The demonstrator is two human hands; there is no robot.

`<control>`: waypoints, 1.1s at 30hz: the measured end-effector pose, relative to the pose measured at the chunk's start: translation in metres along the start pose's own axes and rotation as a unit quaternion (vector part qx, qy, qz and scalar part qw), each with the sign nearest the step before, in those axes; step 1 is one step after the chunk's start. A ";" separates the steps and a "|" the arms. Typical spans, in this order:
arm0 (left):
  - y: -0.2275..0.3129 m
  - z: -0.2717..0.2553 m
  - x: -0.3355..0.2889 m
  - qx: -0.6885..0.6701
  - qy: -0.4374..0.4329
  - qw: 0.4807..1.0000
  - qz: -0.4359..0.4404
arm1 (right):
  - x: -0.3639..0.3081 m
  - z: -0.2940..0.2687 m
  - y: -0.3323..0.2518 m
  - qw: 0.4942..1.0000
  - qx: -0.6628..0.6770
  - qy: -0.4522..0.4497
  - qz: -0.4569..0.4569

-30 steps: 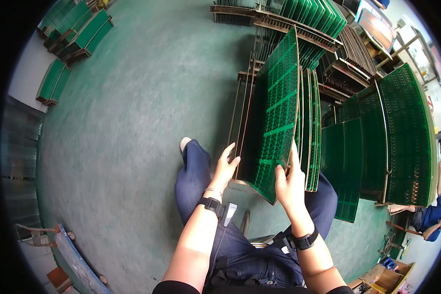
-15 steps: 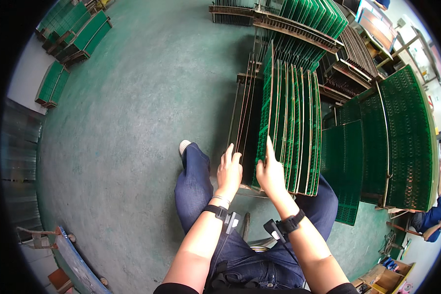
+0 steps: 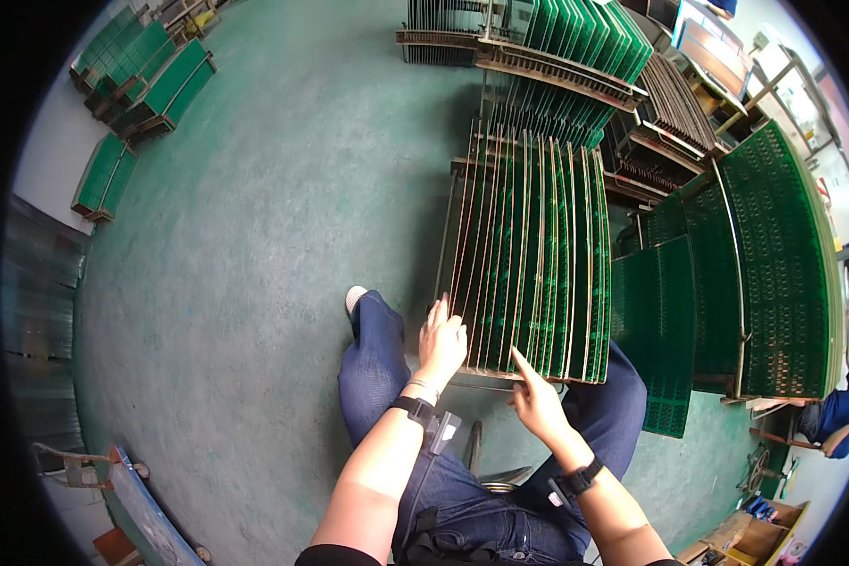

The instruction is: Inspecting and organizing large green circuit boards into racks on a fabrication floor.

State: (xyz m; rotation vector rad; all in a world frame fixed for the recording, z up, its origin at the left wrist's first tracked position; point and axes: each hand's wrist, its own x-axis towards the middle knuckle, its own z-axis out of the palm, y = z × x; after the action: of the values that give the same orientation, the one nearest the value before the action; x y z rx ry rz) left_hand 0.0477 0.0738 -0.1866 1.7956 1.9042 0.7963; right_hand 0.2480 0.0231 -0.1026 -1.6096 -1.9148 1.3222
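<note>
Between my knees, a rack holds several thin green circuit board panels (image 3: 528, 283), standing on edge side by side like files. My left hand (image 3: 441, 341) lies at the near left corner of the row, its fingers stretched along the edge of the leftmost panels. By the near end of the row is my right hand (image 3: 541, 406), with the index finger extended toward a panel edge and the thumb apart. Nothing shows in its grasp. Whether the right fingertip touches the panel I cannot tell.
Another rack of green panels (image 3: 585, 38) stands just beyond. Large green panels (image 3: 778, 274) lean at my right. More green racks (image 3: 104, 179) stand at the far left wall, a blue cart (image 3: 156, 514) at lower left. Another person's blue sleeve (image 3: 840, 415) shows at far right.
The green panel that stood raised above the row at my right hand now sits level with the others. My right hand has drawn back toward me; my left has barely moved.
</note>
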 end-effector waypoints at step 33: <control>0.067 -0.178 -0.125 -0.800 0.123 0.558 -0.181 | -0.077 -0.061 -0.027 0.706 0.701 0.028 -0.102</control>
State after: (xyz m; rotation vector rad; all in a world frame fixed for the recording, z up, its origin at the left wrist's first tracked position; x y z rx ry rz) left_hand -0.0041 -0.0722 -0.0198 0.0900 0.6825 1.7369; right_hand 0.3012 -0.0172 -0.0253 -0.5456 -0.4725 1.7902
